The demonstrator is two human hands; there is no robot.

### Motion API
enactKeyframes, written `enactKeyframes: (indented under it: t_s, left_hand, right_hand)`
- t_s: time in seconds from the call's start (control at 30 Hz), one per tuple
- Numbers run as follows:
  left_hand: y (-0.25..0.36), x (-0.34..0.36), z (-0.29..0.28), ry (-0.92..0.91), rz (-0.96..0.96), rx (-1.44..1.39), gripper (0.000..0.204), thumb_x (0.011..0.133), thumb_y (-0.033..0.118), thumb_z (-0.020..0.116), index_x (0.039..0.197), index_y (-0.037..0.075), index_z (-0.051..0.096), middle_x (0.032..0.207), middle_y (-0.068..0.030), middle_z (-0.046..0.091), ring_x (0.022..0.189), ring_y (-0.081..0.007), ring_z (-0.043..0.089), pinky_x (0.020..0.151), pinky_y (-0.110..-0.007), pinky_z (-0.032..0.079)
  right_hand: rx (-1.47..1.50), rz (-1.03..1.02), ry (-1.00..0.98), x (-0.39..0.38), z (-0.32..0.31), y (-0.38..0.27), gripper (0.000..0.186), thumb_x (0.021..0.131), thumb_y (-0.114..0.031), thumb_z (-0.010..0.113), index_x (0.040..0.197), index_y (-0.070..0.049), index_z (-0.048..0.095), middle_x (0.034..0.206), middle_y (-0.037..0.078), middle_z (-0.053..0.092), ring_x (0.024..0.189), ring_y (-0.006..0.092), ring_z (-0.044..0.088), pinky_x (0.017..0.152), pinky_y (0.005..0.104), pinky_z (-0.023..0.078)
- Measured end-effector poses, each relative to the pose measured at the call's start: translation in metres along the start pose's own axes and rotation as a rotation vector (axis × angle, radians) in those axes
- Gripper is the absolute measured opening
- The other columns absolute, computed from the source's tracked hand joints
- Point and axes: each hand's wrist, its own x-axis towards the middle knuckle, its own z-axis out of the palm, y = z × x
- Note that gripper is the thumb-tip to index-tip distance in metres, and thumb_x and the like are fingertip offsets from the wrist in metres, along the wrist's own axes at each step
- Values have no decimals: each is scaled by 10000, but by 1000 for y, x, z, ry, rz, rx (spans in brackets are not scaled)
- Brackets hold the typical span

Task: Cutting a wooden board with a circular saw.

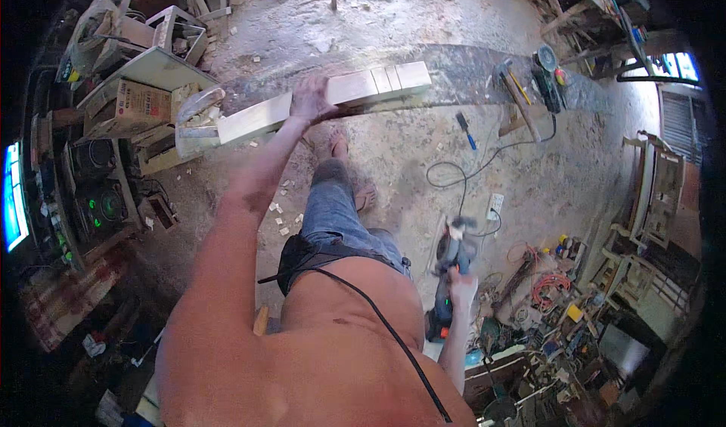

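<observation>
One long dark bench (469, 68) carries the pale timber (355, 88), w/ every place here given rel. to that timber. Bench surface looks worn & stained; it runs under the timber and on past its R end, where a hammer (516, 81) and a corded grinder (544, 79) lie. Rough, dusty floor (393, 162) on the near side, w/ small wood chips (278, 219) scattered toward the timber's L half. Also near side, past its R end: a blue-handled tool (467, 132) on the floor, then a looped black cable (454, 179) and a white socket strip (494, 205). L of the timber: cardboard box (141, 106) & a speaker (102, 193) w/ green lights. Well off to the near R: piled clutter incl. a red cord coil (550, 287). Grip: L hand (310, 100) is part open, spread over the timber a bit L of its middle, fingers across the top, thumb toward the near edge. R hand (461, 285), well apart on the near side, is closed round the handle of a dark power tool (446, 276); tool's blurry, so exact type is hard to tell. Timber lies flat, long axis approx. L–R along the bench, R end angled a bit farther from the person than the L; a few dark lines cross it nr the R end.
</observation>
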Motion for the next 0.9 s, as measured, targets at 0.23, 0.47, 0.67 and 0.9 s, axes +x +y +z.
enactKeyframes:
  t_s: [0.23,0.47,0.67,0.9]
  left_hand:
    - [1,-22,-2,89,58,-137,876,673,497,934,1381,102,602,1293,-125,669,1247,-338,656,1108,-523,465]
    - [-10,-33,2,19,60,-102,879,688,520,928,1377,92,587,1319,-136,666,1308,-334,627,1066,-505,489]
    - [-12,-33,-3,68,54,-176,817,698,549,918,1300,83,620,1301,-146,672,1281,-340,636,1074,-509,475]
    - [-9,-30,3,120,70,-220,794,706,549,899,1292,89,626,1241,-127,675,1220,-317,651,1027,-504,474]
  right_hand:
    - [210,-207,-117,54,18,-195,403,958,-407,825,833,-25,784,658,-4,644,617,73,604,543,329,422]
    - [-109,-367,-106,71,41,-365,595,924,-509,746,985,83,767,853,331,730,908,470,775,800,521,571]
    - [-131,-399,-143,83,53,-394,621,913,-515,730,896,106,739,807,351,706,870,473,771,795,516,572]
    - [-210,-358,-140,94,57,-407,616,918,-512,715,894,103,739,769,325,702,821,447,773,768,508,565]
